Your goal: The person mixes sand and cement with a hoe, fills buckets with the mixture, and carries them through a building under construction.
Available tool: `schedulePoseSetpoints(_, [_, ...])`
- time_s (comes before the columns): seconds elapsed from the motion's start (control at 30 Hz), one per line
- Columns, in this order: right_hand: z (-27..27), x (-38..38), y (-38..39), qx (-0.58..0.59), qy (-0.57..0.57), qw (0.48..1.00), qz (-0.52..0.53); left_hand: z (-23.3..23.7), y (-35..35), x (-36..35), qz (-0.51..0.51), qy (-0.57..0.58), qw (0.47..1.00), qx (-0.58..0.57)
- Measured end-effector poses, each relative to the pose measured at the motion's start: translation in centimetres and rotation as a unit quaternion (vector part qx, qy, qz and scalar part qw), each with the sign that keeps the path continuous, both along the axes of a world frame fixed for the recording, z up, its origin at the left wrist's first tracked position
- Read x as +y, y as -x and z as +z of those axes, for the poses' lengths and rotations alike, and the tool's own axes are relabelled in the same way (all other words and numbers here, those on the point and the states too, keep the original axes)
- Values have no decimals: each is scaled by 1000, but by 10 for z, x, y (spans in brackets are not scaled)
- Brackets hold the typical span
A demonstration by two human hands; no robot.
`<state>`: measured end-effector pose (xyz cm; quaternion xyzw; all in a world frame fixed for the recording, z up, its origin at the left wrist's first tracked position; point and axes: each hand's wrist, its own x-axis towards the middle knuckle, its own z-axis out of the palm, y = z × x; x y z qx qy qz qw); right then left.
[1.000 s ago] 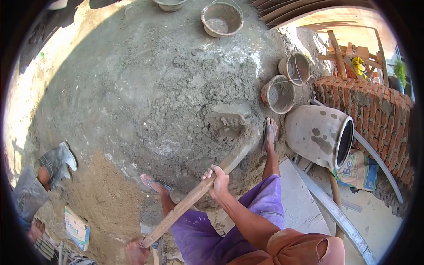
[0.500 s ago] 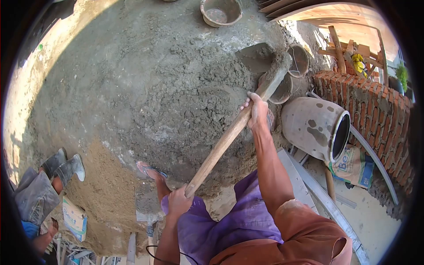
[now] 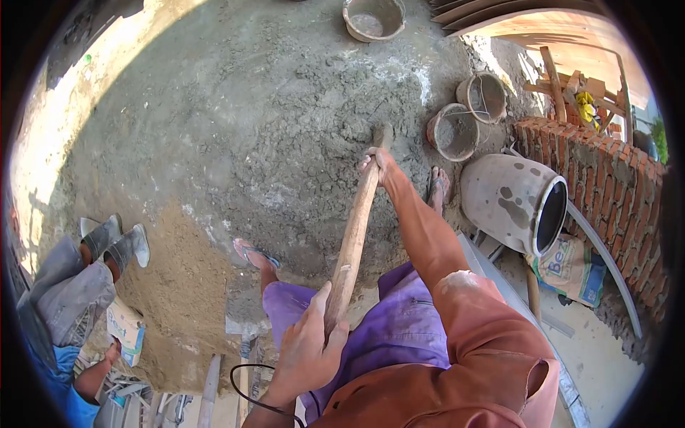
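A long wooden-handled hoe [image 3: 352,242] slants up from my body into a heap of wet grey mortar [image 3: 307,157]. My right hand [image 3: 379,165] is closed round the handle near its head, and the blade is hidden in the mortar. At the handle's lower end, my left hand [image 3: 310,349] holds it loosely between thumb and fingers, close to my purple shorts. Right of the hoe head stand two mortar-smeared buckets [image 3: 455,134], side by side, the nearer with grey material inside. My sandalled feet are on either side of the hoe.
A pale drum [image 3: 503,203] lies on its side at right, near a brick wall [image 3: 592,167] and a cement bag [image 3: 569,265]. A basin [image 3: 373,20] sits at the top. At left, a person in rubber boots [image 3: 128,246] is beside a sand pile [image 3: 175,285].
The hoe head has come down and left from beside the buckets into the mortar, uncovering the buckets. My left hand has moved lower and nearer, its grip looser. The other person's hand has shifted.
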<state>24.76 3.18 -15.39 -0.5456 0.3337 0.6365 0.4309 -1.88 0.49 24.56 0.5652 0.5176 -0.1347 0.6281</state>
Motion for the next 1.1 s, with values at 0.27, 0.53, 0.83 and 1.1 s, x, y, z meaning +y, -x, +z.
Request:
schedulePoseSetpoints(0.27, [61, -20, -53, 99, -42, 988, -107, 63, -61, 31, -21, -4, 952, -304])
schedulePoseSetpoints(0.53, [107, -38, 76, -131, -15, 971, -198, 32, 156, 52, -151, 39, 981, 112])
schedulePoseSetpoints(0.83, [196, -94, 166, -147, -28, 956, -252, -22, 271, -35, -139, -97, 925, 340])
schedulePoseSetpoints(1.1, [-11, -53, 130, -65, 25, 993, -99, -110, 180, -98, -87, -99, 913, 387])
